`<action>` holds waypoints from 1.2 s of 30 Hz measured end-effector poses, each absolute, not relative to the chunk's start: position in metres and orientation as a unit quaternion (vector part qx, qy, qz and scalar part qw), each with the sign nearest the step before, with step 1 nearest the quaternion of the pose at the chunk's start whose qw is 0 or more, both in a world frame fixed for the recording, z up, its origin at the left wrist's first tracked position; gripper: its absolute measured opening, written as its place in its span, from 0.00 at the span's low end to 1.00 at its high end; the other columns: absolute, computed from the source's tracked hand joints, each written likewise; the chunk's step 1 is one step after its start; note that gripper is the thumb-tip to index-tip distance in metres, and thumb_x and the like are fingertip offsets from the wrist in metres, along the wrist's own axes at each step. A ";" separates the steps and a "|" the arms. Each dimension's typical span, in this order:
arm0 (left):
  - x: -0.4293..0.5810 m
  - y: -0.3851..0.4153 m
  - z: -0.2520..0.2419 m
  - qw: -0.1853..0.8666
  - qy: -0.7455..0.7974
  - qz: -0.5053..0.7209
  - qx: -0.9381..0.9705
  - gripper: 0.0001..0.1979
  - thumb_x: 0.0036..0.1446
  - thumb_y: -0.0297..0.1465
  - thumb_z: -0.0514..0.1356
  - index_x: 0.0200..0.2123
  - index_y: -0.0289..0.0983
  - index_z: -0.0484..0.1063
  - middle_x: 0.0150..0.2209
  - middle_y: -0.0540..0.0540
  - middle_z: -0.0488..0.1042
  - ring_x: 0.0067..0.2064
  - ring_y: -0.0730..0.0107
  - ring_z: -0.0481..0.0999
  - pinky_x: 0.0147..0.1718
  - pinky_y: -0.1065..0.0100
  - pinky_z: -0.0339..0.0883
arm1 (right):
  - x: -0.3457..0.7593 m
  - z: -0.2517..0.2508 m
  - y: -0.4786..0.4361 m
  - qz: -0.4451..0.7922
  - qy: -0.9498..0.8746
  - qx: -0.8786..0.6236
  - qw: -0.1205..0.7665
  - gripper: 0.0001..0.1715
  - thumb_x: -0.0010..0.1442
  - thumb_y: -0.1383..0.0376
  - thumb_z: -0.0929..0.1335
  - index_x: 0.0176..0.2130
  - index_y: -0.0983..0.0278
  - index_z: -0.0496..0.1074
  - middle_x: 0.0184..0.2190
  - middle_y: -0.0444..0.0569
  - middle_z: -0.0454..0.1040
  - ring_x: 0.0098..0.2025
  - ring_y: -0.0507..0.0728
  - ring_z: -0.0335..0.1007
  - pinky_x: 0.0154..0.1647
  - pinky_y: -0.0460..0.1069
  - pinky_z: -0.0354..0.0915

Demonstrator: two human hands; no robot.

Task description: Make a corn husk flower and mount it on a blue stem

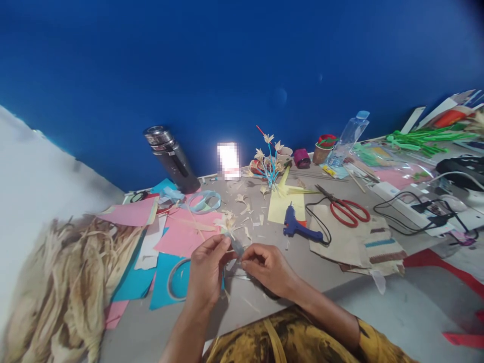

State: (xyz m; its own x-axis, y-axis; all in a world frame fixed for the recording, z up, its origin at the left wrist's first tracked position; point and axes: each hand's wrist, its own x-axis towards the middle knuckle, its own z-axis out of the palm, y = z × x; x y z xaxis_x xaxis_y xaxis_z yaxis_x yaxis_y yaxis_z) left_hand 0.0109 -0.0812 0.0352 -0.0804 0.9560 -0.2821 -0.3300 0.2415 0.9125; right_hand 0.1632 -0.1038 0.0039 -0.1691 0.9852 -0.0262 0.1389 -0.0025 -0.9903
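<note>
A small pale flower (228,222), which looks made of dried husk, stands up from my left hand (208,262). The thumb and fingers of that hand pinch its stem just under the petals. A greyish-blue strip (236,245) runs from the stem toward my right hand (264,264), whose fingertips are pressed together at the strip's lower end. The two hands are close together over the table near my body. Pale scraps (245,232) lie just beyond them. The lower end of the stem is hidden by the fingers.
A blue glue gun (298,227) and red-handled scissors (350,210) lie to the right. Husk flowers on blue stems (270,169) stand behind. A dark flask (174,164), pink paper (185,229), a tape roll (176,282) and dried husks (75,282) are on the left.
</note>
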 end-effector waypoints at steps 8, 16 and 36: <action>0.014 -0.086 0.028 0.630 0.497 0.521 0.291 0.12 0.41 0.33 0.74 0.27 0.35 0.77 0.24 0.51 0.76 0.26 0.73 0.74 0.30 0.71 0.69 | 0.161 0.005 -0.103 0.498 -0.567 -0.499 0.426 0.04 0.53 0.67 0.69 0.28 0.65 0.74 0.21 0.41 0.70 0.23 0.48 0.57 0.23 0.43 0.54; 0.014 -0.090 0.029 0.624 0.503 0.510 0.312 0.14 0.40 0.34 0.74 0.29 0.34 0.76 0.26 0.49 0.77 0.29 0.72 0.74 0.32 0.71 0.68 | 0.161 0.003 -0.108 0.488 -0.571 -0.504 0.426 0.04 0.54 0.66 0.70 0.28 0.65 0.74 0.21 0.40 0.69 0.23 0.48 0.57 0.24 0.43 0.54; 0.014 -0.098 0.038 0.612 0.486 0.547 0.299 0.12 0.40 0.33 0.74 0.27 0.34 0.77 0.26 0.51 0.75 0.27 0.74 0.72 0.31 0.70 0.70 | 0.165 0.012 -0.117 0.463 -0.598 -0.491 0.432 0.06 0.55 0.65 0.69 0.28 0.64 0.74 0.21 0.41 0.71 0.23 0.49 0.61 0.25 0.44 0.57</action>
